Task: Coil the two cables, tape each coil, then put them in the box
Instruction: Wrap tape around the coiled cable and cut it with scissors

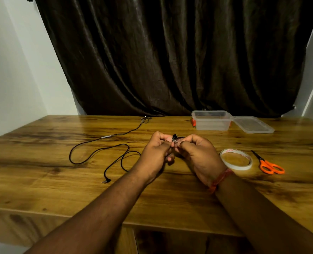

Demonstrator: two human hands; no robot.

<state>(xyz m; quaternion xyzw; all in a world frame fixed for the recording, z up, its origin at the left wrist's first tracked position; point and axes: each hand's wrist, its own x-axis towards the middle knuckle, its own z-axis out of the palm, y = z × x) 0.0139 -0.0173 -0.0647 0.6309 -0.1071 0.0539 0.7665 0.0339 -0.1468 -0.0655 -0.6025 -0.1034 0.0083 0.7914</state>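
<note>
My left hand (pixel 158 150) and my right hand (pixel 197 153) meet above the middle of the wooden table (pixel 42 180). Together they pinch a small black coiled cable (pixel 175 138) with a bit of clear tape on it; most of the coil is hidden by my fingers. A second black cable (pixel 97 150) lies uncoiled on the table to the left, its jack plug near the front and its earbuds at the far edge. The clear plastic box (pixel 211 120) stands open at the back right.
The box's lid (pixel 252 124) lies flat to the right of the box. A roll of clear tape (pixel 236 159) sits just right of my right wrist, with orange-handled scissors (pixel 268 164) beyond it. A dark curtain hangs behind the table.
</note>
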